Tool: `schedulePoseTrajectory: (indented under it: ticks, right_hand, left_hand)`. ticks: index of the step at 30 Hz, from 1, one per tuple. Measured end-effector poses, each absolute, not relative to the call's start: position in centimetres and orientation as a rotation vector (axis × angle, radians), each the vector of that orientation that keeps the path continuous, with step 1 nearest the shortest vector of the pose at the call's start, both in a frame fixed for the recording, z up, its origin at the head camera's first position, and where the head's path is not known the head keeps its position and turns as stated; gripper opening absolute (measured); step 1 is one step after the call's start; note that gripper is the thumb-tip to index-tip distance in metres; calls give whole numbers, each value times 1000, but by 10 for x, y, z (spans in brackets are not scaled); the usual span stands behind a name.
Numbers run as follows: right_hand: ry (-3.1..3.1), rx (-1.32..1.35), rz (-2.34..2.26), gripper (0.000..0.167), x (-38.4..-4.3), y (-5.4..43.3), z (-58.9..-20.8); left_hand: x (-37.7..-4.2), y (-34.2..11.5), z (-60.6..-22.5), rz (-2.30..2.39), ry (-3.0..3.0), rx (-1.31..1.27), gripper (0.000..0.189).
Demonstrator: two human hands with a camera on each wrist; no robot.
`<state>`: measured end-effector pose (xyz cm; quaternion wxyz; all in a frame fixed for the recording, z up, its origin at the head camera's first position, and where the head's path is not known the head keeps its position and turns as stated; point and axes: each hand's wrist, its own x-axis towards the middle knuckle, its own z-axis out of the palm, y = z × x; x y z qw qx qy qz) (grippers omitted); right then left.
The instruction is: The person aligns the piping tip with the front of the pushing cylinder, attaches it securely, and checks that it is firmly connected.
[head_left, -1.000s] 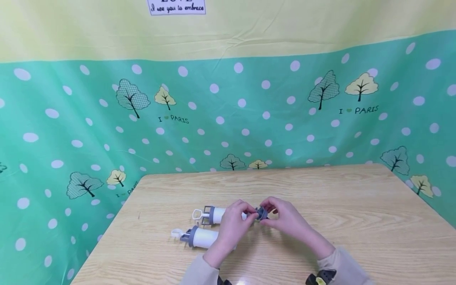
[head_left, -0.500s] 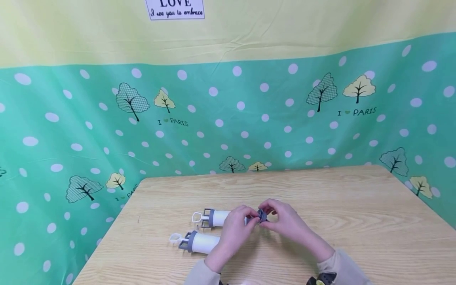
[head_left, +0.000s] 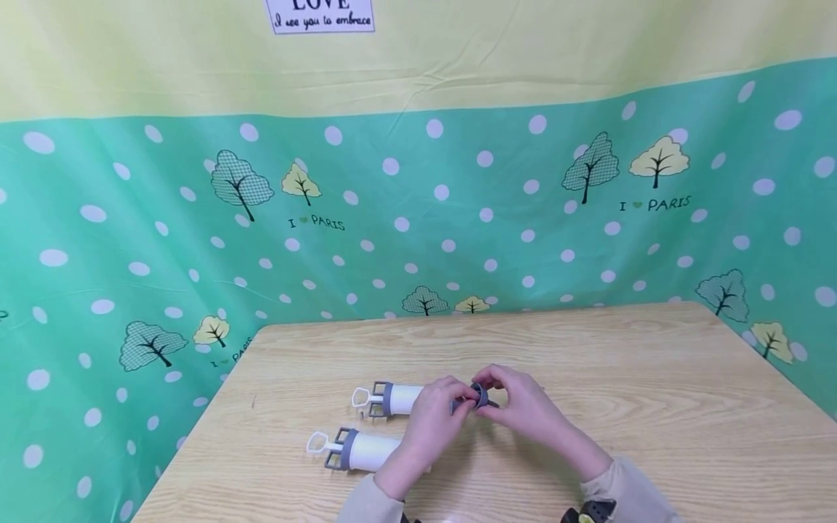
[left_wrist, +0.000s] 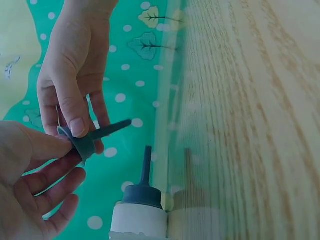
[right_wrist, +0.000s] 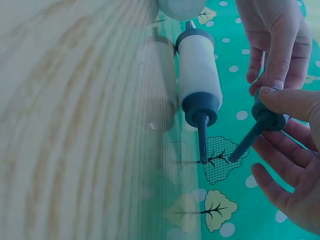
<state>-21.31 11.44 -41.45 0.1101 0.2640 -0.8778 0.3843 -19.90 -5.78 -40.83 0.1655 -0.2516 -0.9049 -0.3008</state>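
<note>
Above the table, both hands meet at a small dark grey nozzle cap (head_left: 480, 394) with a round threaded-looking collar and a narrow spout. My left hand (head_left: 433, 420) pinches its collar between thumb and fingers. From the other side, my right hand (head_left: 528, 407) grips the same collar, thumb on top in the right wrist view. The spout (left_wrist: 112, 129) sticks out past the right fingers. Beside the left hand lie two white plunger syringes with grey ends: a rear one (head_left: 404, 399) and a front one (head_left: 371, 452) partly hidden by that wrist.
Both syringes' white loop handles (head_left: 317, 442) point left. In the right wrist view, a syringe (right_wrist: 199, 70) lies with its grey spout (right_wrist: 202, 137) attached. The wood-grain table (head_left: 628, 378) reaches back to a green dotted curtain (head_left: 366, 181).
The front syringe has rolled slightly, its loop handle now lying lower and facing up more. The nozzle cap has turned a little, its spout showing on the right. Both hands stay nearly in place.
</note>
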Motion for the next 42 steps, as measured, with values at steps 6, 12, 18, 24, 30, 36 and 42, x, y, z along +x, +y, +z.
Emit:
schedulePoseTrajectory:
  ticks: [6, 12, 18, 24, 30, 36, 42]
  right_hand:
    - [-2576, 783, 1168, 33, -213, 113, -414]
    - [-2607, 747, 1239, 34, -210, 112, -412]
    - [-2659, 729, 1269, 35, -206, 114, -413]
    - [-2705, 727, 1282, 36, -204, 117, -417]
    - [-2726, 731, 1292, 34, -203, 120, -417]
    - [-2741, 730, 1312, 34, -201, 124, -419]
    - [-2758, 777, 1296, 32, -200, 124, -421]
  left_hand:
    - [-200, -63, -405, -833, -2539, -772, 7]
    - [-197, -81, -400, -828, -2574, -838, 8]
    - [-191, -111, -402, -602, -2829, -953, 23]
    - [-182, -137, -406, -355, -2963, -1027, 47]
    - [-177, -151, -415, -320, -2955, -1055, 50]
    - [-178, -153, -420, -332, -2959, -1036, 49]
    - [-180, -148, -422, -373, -2930, -1009, 48]
